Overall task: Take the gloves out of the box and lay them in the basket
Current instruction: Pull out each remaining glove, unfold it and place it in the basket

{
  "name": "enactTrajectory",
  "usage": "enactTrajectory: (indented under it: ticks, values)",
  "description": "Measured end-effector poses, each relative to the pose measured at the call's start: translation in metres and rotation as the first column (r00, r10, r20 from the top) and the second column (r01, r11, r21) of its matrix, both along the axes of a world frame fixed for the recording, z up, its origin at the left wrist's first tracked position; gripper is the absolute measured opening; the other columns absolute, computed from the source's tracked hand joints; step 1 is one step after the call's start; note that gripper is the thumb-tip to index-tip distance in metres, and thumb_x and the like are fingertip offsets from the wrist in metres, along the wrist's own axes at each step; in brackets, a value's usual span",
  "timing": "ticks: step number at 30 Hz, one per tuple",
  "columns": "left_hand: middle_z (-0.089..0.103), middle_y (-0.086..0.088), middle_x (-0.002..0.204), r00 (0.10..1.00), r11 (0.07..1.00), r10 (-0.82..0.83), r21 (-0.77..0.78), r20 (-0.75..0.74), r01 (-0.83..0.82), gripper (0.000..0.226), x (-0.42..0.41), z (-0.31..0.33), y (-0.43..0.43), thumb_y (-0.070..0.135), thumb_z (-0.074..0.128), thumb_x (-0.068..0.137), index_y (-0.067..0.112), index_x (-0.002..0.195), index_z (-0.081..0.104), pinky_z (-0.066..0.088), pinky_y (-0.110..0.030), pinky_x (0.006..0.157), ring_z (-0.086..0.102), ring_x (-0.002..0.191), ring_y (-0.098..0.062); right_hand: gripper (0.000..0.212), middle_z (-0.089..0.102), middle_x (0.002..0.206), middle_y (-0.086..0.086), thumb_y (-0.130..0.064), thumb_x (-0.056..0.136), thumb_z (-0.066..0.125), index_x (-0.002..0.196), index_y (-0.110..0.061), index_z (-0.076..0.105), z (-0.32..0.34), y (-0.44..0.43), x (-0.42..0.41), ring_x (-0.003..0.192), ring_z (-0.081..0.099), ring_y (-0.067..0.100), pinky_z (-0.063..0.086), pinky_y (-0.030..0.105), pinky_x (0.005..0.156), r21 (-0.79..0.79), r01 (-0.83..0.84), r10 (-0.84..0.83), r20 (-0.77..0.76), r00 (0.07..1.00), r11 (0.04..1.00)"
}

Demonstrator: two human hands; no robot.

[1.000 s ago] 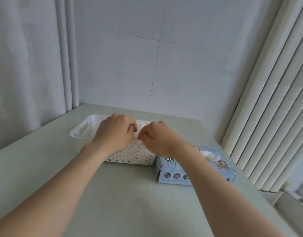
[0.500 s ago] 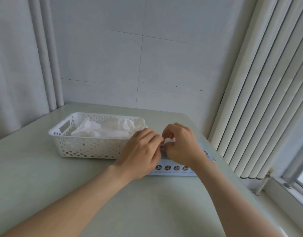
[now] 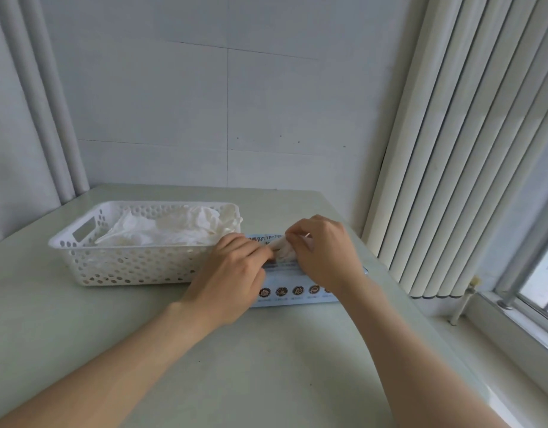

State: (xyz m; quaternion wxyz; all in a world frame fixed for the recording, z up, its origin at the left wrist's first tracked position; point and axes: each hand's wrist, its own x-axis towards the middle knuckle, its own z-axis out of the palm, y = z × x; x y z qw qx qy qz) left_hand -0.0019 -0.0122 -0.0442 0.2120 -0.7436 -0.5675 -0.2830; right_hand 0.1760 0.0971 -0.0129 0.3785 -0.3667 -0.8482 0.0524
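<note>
Both arms were bare, with nothing worn on them. The left forearm [image 3: 112, 366] lay uncovered from the wrist to the lower edge of the view, smooth and widening toward the elbow, with a small bump of bone at the wrist. The right forearm [image 3: 405, 350] was uncovered in the same way. The left grip [image 3: 232, 273] was a bare hand with faint knuckle ridges across its back. The right grip [image 3: 322, 251] was bare too. The fingernails were too small to make out.

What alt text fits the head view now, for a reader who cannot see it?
The left hand and right hand pinch a crumpled white glove at the top of a light blue cardboard glove box on a pale green table. To the box's left, a white perforated plastic basket holds a heap of white gloves.
</note>
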Motion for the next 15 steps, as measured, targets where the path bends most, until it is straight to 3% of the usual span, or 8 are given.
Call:
enactTrajectory:
  ticks: [5, 9, 11, 13, 15]
  values:
    - [0.069, 0.003, 0.114, 1.000, 0.999, 0.016, -0.031, -0.010, -0.016, 0.042, 0.000, 0.000, 0.001, 0.017, 0.039, 0.096, 0.018, 0.118, 0.075, 0.037, -0.029, 0.106, 0.061, 0.100, -0.019, 0.016, 0.065, 0.097, -0.004, -0.027, 0.103, 0.060, 0.101, -0.022, 0.075, -0.007, 0.000, -0.004, 0.082, 0.063, 0.021, 0.054, 0.046, 0.074, 0.111, 0.024, -0.013, -0.098, 0.995, 0.993]
    - [0.057, -0.002, 0.128, 0.999, 0.998, 0.049, -0.049, -0.007, -0.049, 0.048, 0.002, 0.003, -0.001, 0.020, 0.035, 0.096, 0.019, 0.120, 0.077, 0.033, -0.029, 0.107, 0.059, 0.096, -0.020, 0.021, 0.060, 0.097, -0.005, -0.035, 0.106, 0.042, 0.099, -0.021, 0.056, -0.007, 0.000, -0.008, 0.086, 0.059, 0.022, 0.051, 0.051, 0.080, 0.056, 0.044, -0.030, -0.226, 0.974, 0.997]
    - [0.052, -0.006, 0.136, 0.998, 0.996, 0.066, -0.062, -0.005, -0.066, 0.049, 0.001, 0.003, -0.001, 0.021, 0.035, 0.096, 0.018, 0.124, 0.075, 0.032, -0.029, 0.109, 0.062, 0.095, -0.020, 0.021, 0.058, 0.095, -0.006, -0.035, 0.110, 0.043, 0.096, -0.022, 0.052, -0.005, 0.001, -0.006, 0.087, 0.057, 0.022, 0.050, 0.050, 0.083, 0.025, 0.063, -0.052, -0.313, 0.948, 0.998]
    - [0.052, -0.009, 0.139, 0.997, 0.995, 0.081, -0.063, -0.005, -0.081, 0.049, 0.001, 0.004, -0.001, 0.020, 0.035, 0.095, 0.019, 0.131, 0.070, 0.033, -0.031, 0.109, 0.064, 0.092, -0.021, 0.022, 0.058, 0.096, -0.006, -0.033, 0.111, 0.049, 0.095, -0.021, 0.057, -0.001, -0.001, -0.005, 0.091, 0.059, 0.018, 0.049, 0.041, 0.084, 0.008, 0.053, -0.044, -0.416, 0.908, 0.999]
    - [0.055, -0.008, 0.137, 0.997, 0.995, 0.081, -0.055, -0.016, -0.082, 0.050, 0.002, 0.005, 0.000, 0.018, 0.035, 0.094, 0.021, 0.135, 0.065, 0.036, -0.032, 0.106, 0.063, 0.091, -0.022, 0.020, 0.060, 0.099, -0.007, -0.031, 0.110, 0.056, 0.093, -0.023, 0.063, 0.005, -0.006, -0.006, 0.095, 0.060, 0.010, 0.044, 0.022, 0.079, 0.002, 0.008, -0.006, -0.498, 0.867, 1.000]
